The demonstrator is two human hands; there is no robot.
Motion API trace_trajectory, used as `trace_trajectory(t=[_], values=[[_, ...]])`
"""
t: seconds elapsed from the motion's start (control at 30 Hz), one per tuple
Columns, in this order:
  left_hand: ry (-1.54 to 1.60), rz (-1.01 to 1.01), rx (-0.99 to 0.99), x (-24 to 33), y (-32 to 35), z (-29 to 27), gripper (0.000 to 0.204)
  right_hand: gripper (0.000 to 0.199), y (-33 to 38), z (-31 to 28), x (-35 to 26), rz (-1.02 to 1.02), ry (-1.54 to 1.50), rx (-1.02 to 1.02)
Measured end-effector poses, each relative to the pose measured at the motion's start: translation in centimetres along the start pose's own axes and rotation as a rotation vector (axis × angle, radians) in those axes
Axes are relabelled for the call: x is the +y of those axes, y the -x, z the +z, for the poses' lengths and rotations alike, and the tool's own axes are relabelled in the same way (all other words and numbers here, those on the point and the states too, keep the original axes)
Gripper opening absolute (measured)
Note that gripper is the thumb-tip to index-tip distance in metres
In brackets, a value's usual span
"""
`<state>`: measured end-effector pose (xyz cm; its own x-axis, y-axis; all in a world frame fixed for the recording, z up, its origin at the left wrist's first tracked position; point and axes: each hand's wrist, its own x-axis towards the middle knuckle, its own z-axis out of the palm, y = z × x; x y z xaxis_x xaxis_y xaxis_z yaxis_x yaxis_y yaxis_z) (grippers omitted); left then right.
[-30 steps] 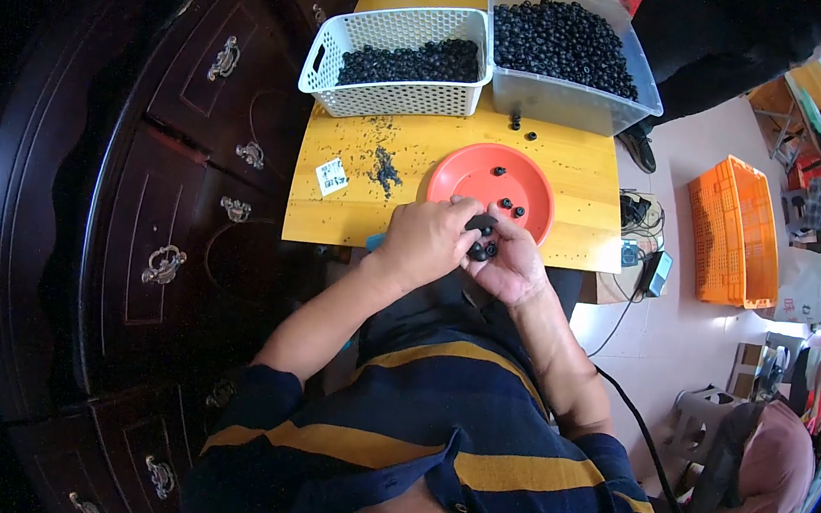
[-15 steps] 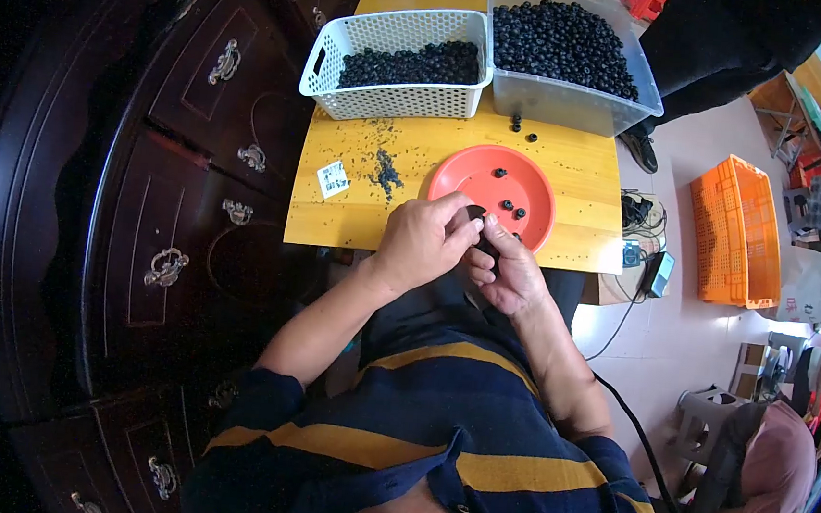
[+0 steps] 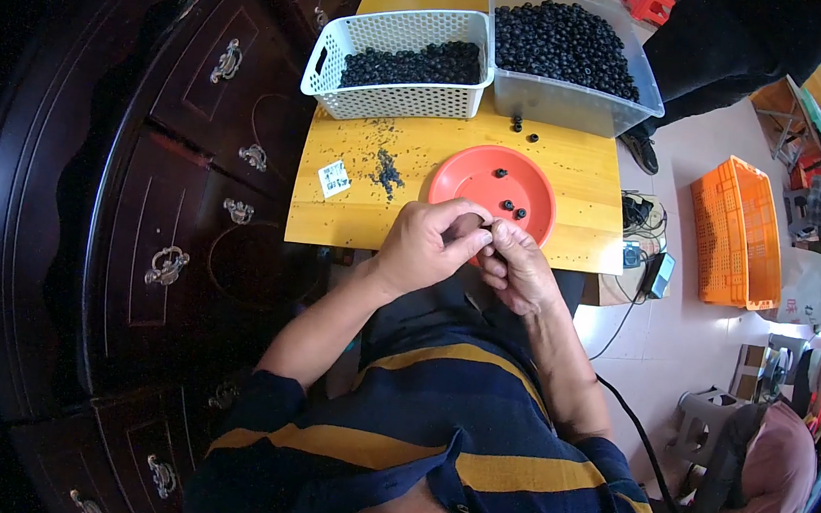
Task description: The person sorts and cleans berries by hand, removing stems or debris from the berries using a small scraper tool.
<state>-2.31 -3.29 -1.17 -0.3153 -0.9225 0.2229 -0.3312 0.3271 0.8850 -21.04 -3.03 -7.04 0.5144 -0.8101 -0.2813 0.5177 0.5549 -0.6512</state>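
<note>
Over the near rim of a round red plastic plate [image 3: 455, 178], my left hand [image 3: 428, 246] and my right hand [image 3: 522, 270] meet at the fingertips. Both are closed in a pinch on a small black part [image 3: 486, 227], mostly hidden by the fingers, so its full shape cannot be made out. The curled fingers of my right hand hide whatever lies in its palm. On the plate sit a few small round black parts [image 3: 508, 205] with holes in them.
Behind the plate stand a white perforated basket [image 3: 394, 101] and a clear plastic bin [image 3: 577, 101], both holding many black parts. Black scraps [image 3: 387, 173] and a printed label [image 3: 334, 179] lie left on the yellow table [image 3: 316, 225]. Dark drawers [image 3: 184, 190] flank the left; an orange crate [image 3: 735, 234] stands right.
The dark curved piece showing between my fingertips is now almost covered. My right hand has turned and shifted slightly, its fingertips drawing closer to my left thumb.
</note>
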Motion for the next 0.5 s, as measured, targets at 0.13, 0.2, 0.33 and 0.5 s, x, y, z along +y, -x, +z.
trace_trajectory(t=[0.13, 0.2, 0.33, 0.5], values=[[0.009, 0.095, 0.047, 0.45, 0.11, 0.49, 0.023, 0.031, 0.27, 0.30, -0.89, -0.021, -0.009, -0.050], [0.005, 0.119, 0.057, 0.27, 0.27, 0.64, 0.025, 0.030, 0.27, 0.01, -0.75, -0.011, -0.037, -0.065], [-0.039, 0.239, 0.169, 0.15, 0.16, 1.13, 0.027, 0.029, 0.45, 0.47, -0.51, 0.002, -0.158, -0.030], [-0.215, 0.440, 0.270, -0.21, 0.21, 1.21, 0.019, 0.028, 0.47, 0.69, -0.29, -0.026, -0.212, -0.087]])
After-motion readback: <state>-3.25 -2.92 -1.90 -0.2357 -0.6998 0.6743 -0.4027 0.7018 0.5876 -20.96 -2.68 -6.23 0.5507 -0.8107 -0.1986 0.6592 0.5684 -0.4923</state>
